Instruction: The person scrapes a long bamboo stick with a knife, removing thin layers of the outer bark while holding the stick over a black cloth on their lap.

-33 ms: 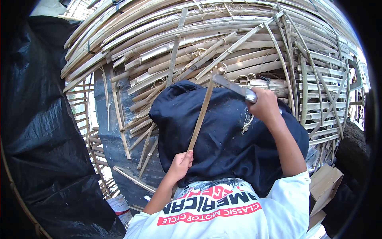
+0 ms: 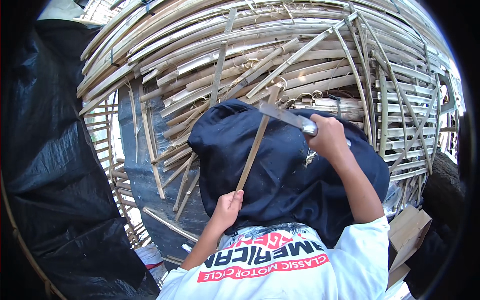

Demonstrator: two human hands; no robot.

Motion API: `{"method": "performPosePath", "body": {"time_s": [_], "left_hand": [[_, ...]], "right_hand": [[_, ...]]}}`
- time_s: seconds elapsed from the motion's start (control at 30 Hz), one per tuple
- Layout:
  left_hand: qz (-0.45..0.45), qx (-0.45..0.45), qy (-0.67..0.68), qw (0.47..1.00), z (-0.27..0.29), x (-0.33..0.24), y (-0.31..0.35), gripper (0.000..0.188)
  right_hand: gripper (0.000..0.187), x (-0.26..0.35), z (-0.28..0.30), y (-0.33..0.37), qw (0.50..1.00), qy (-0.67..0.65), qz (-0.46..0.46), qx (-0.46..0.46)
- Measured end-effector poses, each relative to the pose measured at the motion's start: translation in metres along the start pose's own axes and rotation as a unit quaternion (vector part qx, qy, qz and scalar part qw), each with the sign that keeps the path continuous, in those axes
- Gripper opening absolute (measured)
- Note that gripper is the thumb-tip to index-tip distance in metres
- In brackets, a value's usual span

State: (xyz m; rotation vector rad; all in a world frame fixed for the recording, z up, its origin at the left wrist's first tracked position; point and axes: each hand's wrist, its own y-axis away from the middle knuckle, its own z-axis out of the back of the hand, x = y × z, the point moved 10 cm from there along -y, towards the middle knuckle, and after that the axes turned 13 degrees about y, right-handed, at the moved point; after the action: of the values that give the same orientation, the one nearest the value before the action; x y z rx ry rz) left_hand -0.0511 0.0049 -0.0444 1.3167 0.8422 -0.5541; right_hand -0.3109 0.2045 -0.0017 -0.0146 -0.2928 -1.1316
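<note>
My left hand (image 2: 229,207) is closed around the lower end of a thin bamboo strip (image 2: 254,150), which slants up and away over the dark cloth (image 2: 290,175) spread across my lap. In my right hand (image 2: 327,135) is a knife (image 2: 287,118) with a broad, slightly blurred blade and a pale metal collar at the grip. Its blade tip lies against or across the strip, a little below the strip's far end. Whether the edge is cutting into the bamboo I cannot tell. A small tuft of pale shavings (image 2: 310,157) rests on the cloth below the knife.
Split bamboo lengths (image 2: 240,55) are stacked beyond my lap. Loose bamboo sticks (image 2: 150,145) lean at the left beside a black plastic sheet (image 2: 60,150). To the right stand a bamboo lattice (image 2: 405,120) and an opened cardboard box (image 2: 407,240).
The knife and my right hand have moved slightly left and toward me, the blade sliding down along the strip. My left hand stays in place, gripping the same strip.
</note>
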Motion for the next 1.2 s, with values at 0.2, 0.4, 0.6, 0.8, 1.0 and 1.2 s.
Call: {"method": "performPosePath", "body": {"time_s": [0.2,0.4,0.6,0.8,1.0,1.2], "left_hand": [[-0.058,-0.120,-0.257,0.957,0.019,-0.041,0.016,0.037],[-0.124,-0.136,-0.273,0.944,0.016,-0.030,0.008,0.034],[-0.151,-0.153,-0.255,0.943,0.013,-0.028,0.002,0.034],[-0.172,-0.160,-0.241,0.942,0.015,-0.033,0.004,0.034],[-0.211,-0.167,-0.228,0.936,0.016,-0.042,0.007,0.034],[-0.186,-0.138,-0.217,0.948,0.014,-0.043,0.006,0.036]], "right_hand": [[0.019,0.083,-0.025,0.024,0.986,0.027,0.156,0.060],[0.019,0.097,-0.048,0.007,0.979,0.061,0.183,0.062],[0.013,0.098,-0.052,-0.023,0.965,0.096,0.234,-0.070],[0.016,0.080,-0.042,-0.040,0.969,0.156,0.186,-0.051],[0.017,0.053,-0.018,-0.056,0.969,0.198,0.126,-0.077],[0.020,0.025,0.002,-0.054,0.967,0.236,0.057,-0.080]]}}
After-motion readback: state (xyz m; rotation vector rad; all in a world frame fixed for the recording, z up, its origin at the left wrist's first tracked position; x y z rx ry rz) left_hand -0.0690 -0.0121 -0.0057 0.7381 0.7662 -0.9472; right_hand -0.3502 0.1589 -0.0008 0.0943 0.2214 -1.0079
